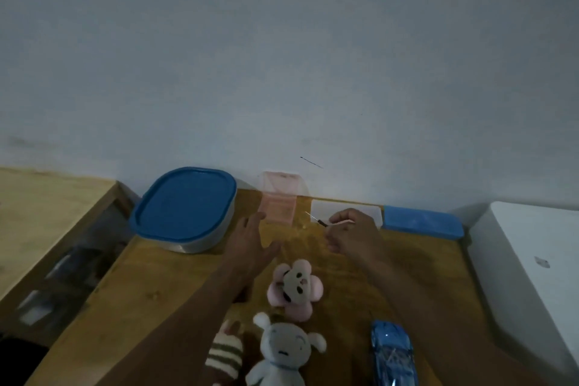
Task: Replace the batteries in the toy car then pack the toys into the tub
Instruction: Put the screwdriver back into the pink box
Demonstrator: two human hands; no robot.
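Pinching thin metal screwdriver (pixel 316 219), right hand (pixel 351 233)

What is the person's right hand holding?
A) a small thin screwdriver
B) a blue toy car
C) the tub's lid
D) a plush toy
A: the right hand pinches a small thin screwdriver; the blue toy car lies untouched on the table.

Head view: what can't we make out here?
- Tub: contents hidden by its blue lid.
- Toy car: rear cut off by bottom edge; battery door unseen.
- Striped plush: partly behind left forearm.
- Right hand: thin tool, handle hidden by fingers.
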